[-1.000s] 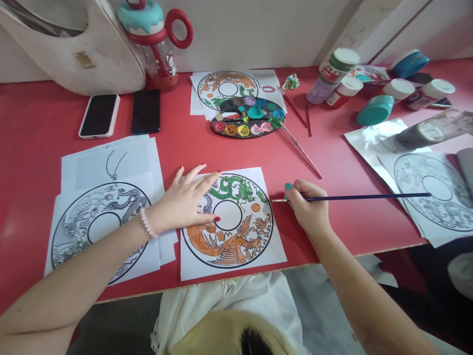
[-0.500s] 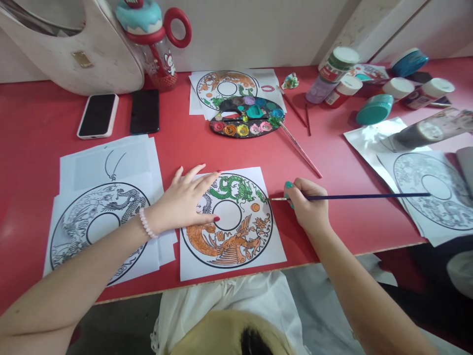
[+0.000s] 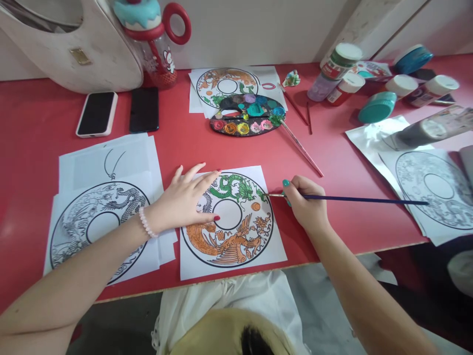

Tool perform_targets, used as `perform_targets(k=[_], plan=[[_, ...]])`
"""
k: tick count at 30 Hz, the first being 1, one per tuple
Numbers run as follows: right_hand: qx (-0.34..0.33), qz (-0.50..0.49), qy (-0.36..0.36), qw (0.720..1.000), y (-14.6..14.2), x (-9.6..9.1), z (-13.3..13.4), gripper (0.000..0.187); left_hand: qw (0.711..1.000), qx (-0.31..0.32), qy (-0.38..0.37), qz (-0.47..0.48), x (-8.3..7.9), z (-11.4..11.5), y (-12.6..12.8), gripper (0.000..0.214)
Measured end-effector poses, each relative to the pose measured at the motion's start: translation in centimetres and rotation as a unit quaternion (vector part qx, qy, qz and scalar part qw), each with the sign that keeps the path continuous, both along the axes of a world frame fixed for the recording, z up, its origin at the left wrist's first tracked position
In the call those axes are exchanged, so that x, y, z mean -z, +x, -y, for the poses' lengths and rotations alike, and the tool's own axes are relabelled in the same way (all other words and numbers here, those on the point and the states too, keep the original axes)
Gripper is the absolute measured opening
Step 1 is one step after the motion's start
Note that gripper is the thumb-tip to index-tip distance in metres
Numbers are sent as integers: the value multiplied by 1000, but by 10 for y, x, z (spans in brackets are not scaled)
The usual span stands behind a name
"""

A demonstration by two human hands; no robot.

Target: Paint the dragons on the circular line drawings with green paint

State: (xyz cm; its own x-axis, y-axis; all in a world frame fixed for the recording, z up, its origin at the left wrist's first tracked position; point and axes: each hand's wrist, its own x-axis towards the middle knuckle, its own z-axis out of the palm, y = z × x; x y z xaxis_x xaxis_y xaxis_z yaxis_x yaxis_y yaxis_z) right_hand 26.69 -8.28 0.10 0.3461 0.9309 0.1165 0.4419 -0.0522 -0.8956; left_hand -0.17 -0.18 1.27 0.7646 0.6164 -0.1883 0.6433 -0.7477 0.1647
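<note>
My left hand (image 3: pixel 186 199) lies flat with fingers spread on the left part of a white sheet (image 3: pixel 271 249) printed with a ring design. On that sheet a dragon (image 3: pixel 236 187) is painted green and a phoenix (image 3: pixel 236 246) orange; some of the ring under my left hand is hidden. My right hand (image 3: pixel 307 203) is closed around a long dark-blue paintbrush (image 3: pixel 362 199). The brush tip touches the upper right edge of the ring, by the green paint. Beyond the sheet lies a paint palette (image 3: pixel 231 116) with several colours, a lighter brush (image 3: pixel 301 148) leaning on its right end.
Left of the sheet are stacked printed pages (image 3: pixel 105 162). Behind them lie a white-edged phone (image 3: pixel 96 114) and a black phone (image 3: pixel 144 109), with a handbag (image 3: pixel 107 64) and a bottle (image 3: pixel 162 54). Paint jars (image 3: pixel 345 88) crowd the back right; another ring print (image 3: pixel 439 186) lies at right.
The brush tip has shifted slightly up and left along the ring's edge, and the handle's far end has dipped a little. My left hand stays in place.
</note>
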Motion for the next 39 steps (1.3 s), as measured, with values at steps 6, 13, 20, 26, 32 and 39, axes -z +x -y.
perform_targets(k=[6, 13, 20, 26, 32, 39], plan=[[-6, 2, -4, 1000, -1, -1, 0, 37, 1000, 6, 2, 7, 1, 0, 0, 99], [4, 12, -4, 1000, -1, -2, -1, 36, 1000, 1, 3, 1, 1, 0, 0, 101], [2, 10, -8, 1000, -1, -1, 0, 37, 1000, -1, -1, -1, -1, 1, 1, 100], [9, 14, -11, 1000, -2, -2, 0, 38, 1000, 0, -5, -3, -2, 1, 1, 99], [17, 14, -17, 1000, -2, -1, -1, 37, 1000, 2, -4, 6, 1, 0, -1, 99], [8, 6, -18, 1000, -1, -3, 0, 38, 1000, -1, -8, 7, 0, 0, 0, 98]])
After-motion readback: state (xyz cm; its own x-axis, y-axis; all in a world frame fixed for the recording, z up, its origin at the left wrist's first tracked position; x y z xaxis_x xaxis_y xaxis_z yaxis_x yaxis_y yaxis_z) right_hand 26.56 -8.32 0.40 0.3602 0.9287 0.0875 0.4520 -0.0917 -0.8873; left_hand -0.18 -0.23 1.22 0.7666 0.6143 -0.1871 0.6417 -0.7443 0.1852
